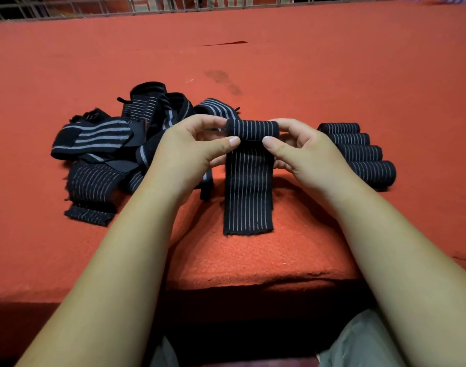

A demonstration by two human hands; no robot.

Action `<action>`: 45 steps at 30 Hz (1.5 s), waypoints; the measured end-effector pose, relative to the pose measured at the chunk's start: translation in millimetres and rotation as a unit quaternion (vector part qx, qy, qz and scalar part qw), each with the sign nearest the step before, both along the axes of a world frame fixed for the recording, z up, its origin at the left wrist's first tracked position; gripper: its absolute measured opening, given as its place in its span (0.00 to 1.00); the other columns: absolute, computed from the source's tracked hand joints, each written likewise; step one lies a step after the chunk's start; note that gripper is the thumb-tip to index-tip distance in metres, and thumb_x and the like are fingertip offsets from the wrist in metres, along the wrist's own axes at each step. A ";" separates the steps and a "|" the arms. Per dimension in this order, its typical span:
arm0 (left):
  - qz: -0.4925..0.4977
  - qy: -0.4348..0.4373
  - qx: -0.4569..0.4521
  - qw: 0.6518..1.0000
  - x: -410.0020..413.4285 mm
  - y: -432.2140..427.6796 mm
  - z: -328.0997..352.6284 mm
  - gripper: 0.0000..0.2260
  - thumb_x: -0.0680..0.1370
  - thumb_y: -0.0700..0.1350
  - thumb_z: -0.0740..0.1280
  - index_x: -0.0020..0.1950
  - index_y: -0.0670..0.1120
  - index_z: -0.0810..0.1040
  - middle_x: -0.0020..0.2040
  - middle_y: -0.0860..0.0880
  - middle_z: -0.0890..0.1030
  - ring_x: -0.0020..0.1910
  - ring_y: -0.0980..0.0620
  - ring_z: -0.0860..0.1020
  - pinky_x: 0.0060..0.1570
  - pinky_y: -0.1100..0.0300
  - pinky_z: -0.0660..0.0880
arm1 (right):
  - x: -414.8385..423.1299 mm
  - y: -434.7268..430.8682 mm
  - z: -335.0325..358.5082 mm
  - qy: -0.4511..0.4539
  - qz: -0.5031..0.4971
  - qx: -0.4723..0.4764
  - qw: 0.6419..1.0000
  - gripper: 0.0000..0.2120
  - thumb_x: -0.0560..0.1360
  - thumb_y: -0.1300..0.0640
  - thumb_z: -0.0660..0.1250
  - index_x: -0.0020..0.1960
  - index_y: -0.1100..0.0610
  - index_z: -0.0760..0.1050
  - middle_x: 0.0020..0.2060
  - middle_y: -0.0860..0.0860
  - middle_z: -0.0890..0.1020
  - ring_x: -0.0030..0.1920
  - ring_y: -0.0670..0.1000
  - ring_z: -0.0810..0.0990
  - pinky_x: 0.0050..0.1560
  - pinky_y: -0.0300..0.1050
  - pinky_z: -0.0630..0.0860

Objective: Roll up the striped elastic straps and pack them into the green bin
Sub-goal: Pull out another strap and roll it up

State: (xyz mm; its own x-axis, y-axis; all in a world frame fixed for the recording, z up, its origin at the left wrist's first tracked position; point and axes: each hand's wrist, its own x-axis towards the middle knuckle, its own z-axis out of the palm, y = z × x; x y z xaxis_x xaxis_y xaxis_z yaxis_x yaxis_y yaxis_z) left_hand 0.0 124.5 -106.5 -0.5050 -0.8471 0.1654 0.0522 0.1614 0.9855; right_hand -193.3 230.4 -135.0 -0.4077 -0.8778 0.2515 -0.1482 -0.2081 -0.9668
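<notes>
Far over on the left, a messy heap of loose straps (pixel 107 154), black with pale stripes, all tangled on the red cloth (pixel 332 75). Some lying flat, some folded over each other, one short end poking out at the front.

Next, just right of the heap, the left hand (pixel 189 152). Thumb pressed on the near left edge of the half-rolled strap (pixel 251 129), fingers curled round behind its left end. A tight pinch, not a loose one.

Then, in the middle, that strap itself, held between both hands. Top part wound into a fat roll, lying sideways and lifted a little off the cloth. The rest stretched down flat toward the near edge of the table, stripes running straight, bottom end resting on the red cloth. Farther back on the cloth, a dark stain (pixel 223 78).

After that, the right hand (pixel 306 152), doing the same on the other side. Thumb on the near right edge of the roll, fingers wrapped round the right end. Hands apart from each other, with only the roll between them.

Last, on the right, four finished rolls (pixel 359 152), lined up side by side and touching, close by the right hand.
</notes>
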 end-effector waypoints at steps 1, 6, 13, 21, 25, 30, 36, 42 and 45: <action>0.005 -0.012 -0.007 1.000 -0.2 -0.7 -0.2 0.13 0.77 0.36 0.78 0.61 0.43 0.85 0.54 0.40 0.88 0.54 0.48 0.88 0.53 0.53 0.86 | -0.6 -0.6 -0.5 0.007 -0.006 -0.002 1.000 0.13 0.81 0.58 0.73 0.65 0.51 0.82 0.50 0.55 0.86 0.50 0.56 0.84 0.60 0.63 0.82; 0.022 -0.054 -0.041 0.997 -2.9 4.3 2.8 0.12 0.79 0.41 0.77 0.62 0.42 0.87 0.50 0.45 0.90 0.49 0.48 0.89 0.52 0.52 0.87 | 0.2 -1.8 0.6 0.034 -0.026 -0.008 0.999 0.14 0.82 0.65 0.71 0.65 0.51 0.79 0.48 0.49 0.87 0.48 0.49 0.85 0.53 0.50 0.82; 0.032 -0.071 -0.081 0.994 -1.9 7.1 4.5 0.09 0.80 0.50 0.77 0.57 0.48 0.88 0.46 0.50 0.90 0.44 0.56 0.87 0.49 0.57 0.86 | 2.9 0.1 0.8 0.068 -0.029 -0.026 0.997 0.18 0.78 0.69 0.73 0.63 0.51 0.80 0.53 0.51 0.87 0.61 0.58 0.85 0.68 0.61 0.79; -0.011 -0.014 -0.017 1.000 4.1 -1.5 0.5 0.13 0.78 0.41 0.78 0.63 0.47 0.86 0.56 0.47 0.89 0.58 0.50 0.87 0.59 0.52 0.84 | 6.4 2.9 4.6 -0.076 0.028 -0.004 0.997 0.17 0.81 0.62 0.73 0.69 0.57 0.80 0.59 0.58 0.87 0.61 0.56 0.87 0.65 0.55 0.83; -0.022 0.005 0.014 1.000 3.8 -3.8 -2.4 0.16 0.78 0.40 0.79 0.65 0.46 0.85 0.58 0.46 0.88 0.59 0.51 0.87 0.59 0.55 0.83 | 7.5 2.7 3.5 -0.065 0.025 -0.008 0.998 0.14 0.82 0.61 0.72 0.67 0.60 0.81 0.61 0.61 0.86 0.63 0.58 0.86 0.67 0.58 0.82; -0.050 0.014 0.065 0.997 4.8 -6.3 -4.8 0.18 0.79 0.45 0.78 0.67 0.39 0.83 0.60 0.43 0.88 0.60 0.45 0.87 0.65 0.49 0.82 | 6.0 3.4 4.7 -0.040 0.024 -0.009 0.999 0.18 0.80 0.67 0.72 0.69 0.56 0.81 0.60 0.55 0.87 0.65 0.56 0.85 0.72 0.59 0.78; -0.031 0.016 0.025 0.999 5.1 -6.5 -4.1 0.11 0.80 0.42 0.77 0.62 0.43 0.86 0.59 0.46 0.88 0.61 0.49 0.86 0.65 0.47 0.82 | 7.9 4.9 5.9 -0.054 0.033 0.004 0.998 0.19 0.83 0.62 0.71 0.73 0.54 0.78 0.61 0.55 0.87 0.67 0.58 0.83 0.71 0.58 0.78; -0.038 0.022 0.038 0.998 3.4 0.9 -0.8 0.11 0.79 0.38 0.77 0.61 0.46 0.85 0.55 0.44 0.89 0.56 0.47 0.88 0.57 0.52 0.85 | 6.1 3.5 3.1 -0.015 0.019 0.010 1.000 0.15 0.85 0.61 0.69 0.70 0.55 0.79 0.54 0.55 0.88 0.59 0.56 0.85 0.70 0.69 0.76; -0.048 0.017 0.061 0.997 2.6 5.3 2.3 0.12 0.80 0.39 0.76 0.63 0.47 0.84 0.54 0.43 0.89 0.51 0.44 0.89 0.52 0.53 0.86 | 4.3 2.8 2.4 -0.010 0.016 0.002 1.000 0.15 0.83 0.60 0.70 0.68 0.51 0.81 0.51 0.53 0.86 0.55 0.54 0.84 0.68 0.68 0.78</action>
State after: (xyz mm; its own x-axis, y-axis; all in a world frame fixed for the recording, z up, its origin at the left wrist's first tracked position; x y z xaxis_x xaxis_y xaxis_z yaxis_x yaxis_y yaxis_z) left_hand 2.6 129.8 -104.1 -0.5814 -0.8094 0.0830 0.0949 0.0339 0.9949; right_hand -189.0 233.2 -132.6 -0.3849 -0.8914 0.2391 -0.1214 -0.2079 -0.9706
